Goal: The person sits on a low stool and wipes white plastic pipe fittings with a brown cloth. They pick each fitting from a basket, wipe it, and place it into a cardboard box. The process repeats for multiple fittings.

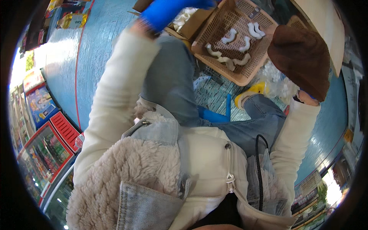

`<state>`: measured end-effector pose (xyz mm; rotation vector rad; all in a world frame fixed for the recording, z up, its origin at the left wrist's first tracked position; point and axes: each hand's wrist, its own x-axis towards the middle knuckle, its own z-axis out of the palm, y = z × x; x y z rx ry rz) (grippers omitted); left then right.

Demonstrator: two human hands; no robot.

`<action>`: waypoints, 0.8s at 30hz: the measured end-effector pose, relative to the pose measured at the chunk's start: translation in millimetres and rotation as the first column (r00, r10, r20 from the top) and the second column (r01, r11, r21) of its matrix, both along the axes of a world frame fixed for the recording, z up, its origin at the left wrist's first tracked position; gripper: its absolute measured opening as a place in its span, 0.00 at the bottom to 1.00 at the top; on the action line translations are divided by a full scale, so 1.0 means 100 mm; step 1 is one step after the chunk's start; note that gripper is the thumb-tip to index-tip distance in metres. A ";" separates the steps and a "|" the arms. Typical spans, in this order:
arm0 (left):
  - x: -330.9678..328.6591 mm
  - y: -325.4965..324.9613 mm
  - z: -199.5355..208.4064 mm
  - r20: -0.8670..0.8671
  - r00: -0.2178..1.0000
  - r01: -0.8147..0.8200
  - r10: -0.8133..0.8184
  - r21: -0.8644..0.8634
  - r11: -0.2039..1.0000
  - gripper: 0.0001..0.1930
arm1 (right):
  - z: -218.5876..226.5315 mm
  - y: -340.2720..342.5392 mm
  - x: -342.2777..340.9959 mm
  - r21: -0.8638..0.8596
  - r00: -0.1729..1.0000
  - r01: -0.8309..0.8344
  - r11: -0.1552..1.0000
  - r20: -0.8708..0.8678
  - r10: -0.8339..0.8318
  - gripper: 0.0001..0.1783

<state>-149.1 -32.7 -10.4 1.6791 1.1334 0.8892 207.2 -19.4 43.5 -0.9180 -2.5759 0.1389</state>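
Observation:
A blue glove covers my left hand [161, 15], which reaches over a cardboard box [199, 23] at the top edge. Its fingers are partly cut off by that edge. White plastic fittings [184, 17] lie inside the box. Just right of it, a tan plastic basket [239, 78] sits tilted, with several curved white plastic pieces [230, 35] spread over its bottom. At the right, brown fabric [301, 57] covers my right hand; whether it is a glove or a loose cloth I cannot tell. The fingers there are hidden. This hand is to the right of the basket.
Clear plastic wrapping [274, 82] lies between the basket and my right arm. A yellow shoe [251, 94] and blue plastic bar [220, 115] are by my legs. The floor [103, 38] is blue. A red-framed display case [46, 149] stands left; a pale wooden panel [326, 27] is top right.

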 end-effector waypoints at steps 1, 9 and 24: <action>0.29 0.25 -0.07 -0.187 0.964 0.215 -0.187 0.139 0.967 0.17 | -0.04 0.01 0.09 0.054 0.999 0.024 0.998 0.043 -0.027 0.12; 1.54 0.53 -2.10 -0.798 0.354 0.101 -0.488 -0.486 0.868 0.21 | -0.25 0.15 0.69 -0.627 0.922 -0.216 0.749 -0.383 -0.055 0.21; 1.78 -0.14 -3.30 -0.699 0.095 0.220 -0.708 -0.679 0.700 0.16 | -0.59 -0.21 1.22 -0.493 0.964 0.171 0.853 -0.094 -0.247 0.28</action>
